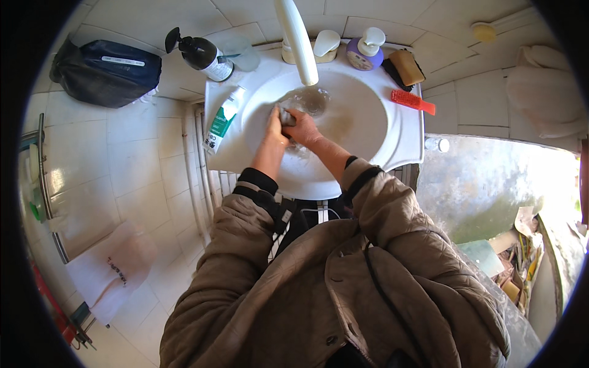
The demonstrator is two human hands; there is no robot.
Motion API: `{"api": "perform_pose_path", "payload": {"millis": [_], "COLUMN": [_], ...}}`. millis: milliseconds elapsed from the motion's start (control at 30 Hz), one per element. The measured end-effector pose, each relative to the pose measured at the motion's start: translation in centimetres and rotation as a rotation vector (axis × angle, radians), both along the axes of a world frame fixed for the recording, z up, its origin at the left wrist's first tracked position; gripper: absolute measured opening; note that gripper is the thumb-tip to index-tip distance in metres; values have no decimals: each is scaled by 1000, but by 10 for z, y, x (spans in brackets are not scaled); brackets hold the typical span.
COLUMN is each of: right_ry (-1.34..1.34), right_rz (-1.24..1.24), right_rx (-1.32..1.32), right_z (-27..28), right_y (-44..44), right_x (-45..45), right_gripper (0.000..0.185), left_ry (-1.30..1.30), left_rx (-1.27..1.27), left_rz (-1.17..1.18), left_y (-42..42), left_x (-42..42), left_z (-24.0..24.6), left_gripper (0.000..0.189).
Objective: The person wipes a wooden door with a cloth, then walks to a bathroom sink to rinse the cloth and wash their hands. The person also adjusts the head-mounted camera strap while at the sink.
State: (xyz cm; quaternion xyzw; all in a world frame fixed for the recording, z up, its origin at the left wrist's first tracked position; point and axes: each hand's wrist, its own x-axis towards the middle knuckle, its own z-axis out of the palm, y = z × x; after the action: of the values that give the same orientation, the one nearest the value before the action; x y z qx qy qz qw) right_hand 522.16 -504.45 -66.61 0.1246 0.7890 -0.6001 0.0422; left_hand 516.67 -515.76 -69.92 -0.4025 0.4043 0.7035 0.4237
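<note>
Over the white oval washbasin (368,124), my left hand (276,129) and my right hand (303,128) meet, both closed around a wet greyish cloth (287,117). Most of the cloth is hidden by my fingers. Cloudy brownish water (313,102) with some bubbles lies in the bowl behind my hands. Above it hangs the white spout of a faucet (301,50), its tip beyond my fingers. Both of my sleeves are brown quilted fabric with black cuffs.
Left on the basin's rim lie a toothpaste tube (224,120), a dark pump bottle (207,60) and a clear cup (246,57). Along the back and right are a purple pump bottle (366,50), a soap bar (405,66) and a red brush (412,101). A dark bag (110,73) hangs at left.
</note>
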Motion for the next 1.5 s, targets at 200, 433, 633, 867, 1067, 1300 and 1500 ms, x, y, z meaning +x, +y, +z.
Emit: {"api": "perform_pose_path", "payload": {"millis": [200,433,633,867,1067,1300,1500], "right_ry": [255,-145,-167,-254,-4,-22,7], "right_rz": [71,-343,-222,-146,29,-74,-192], "right_rx": [305,315,484,573,-89,440,394], "right_z": [71,76,57,-25,35,71,56], "right_y": [-11,-8,17,56,-23,1,-8], "right_x": [3,3,-10,-8,17,-9,3], "right_gripper": [34,35,42,61,49,39,39], "left_ry": [235,266,364,67,219,117,330], "left_rx": [406,47,-37,-215,55,547,426], "left_rz": [190,68,43,-170,99,467,180], "left_y": [16,24,24,11,-15,18,14], "left_x": [9,22,20,22,-1,14,26], "left_z": [-16,5,8,43,-30,-42,6], "left_gripper": [43,32,41,50,42,41,41]}}
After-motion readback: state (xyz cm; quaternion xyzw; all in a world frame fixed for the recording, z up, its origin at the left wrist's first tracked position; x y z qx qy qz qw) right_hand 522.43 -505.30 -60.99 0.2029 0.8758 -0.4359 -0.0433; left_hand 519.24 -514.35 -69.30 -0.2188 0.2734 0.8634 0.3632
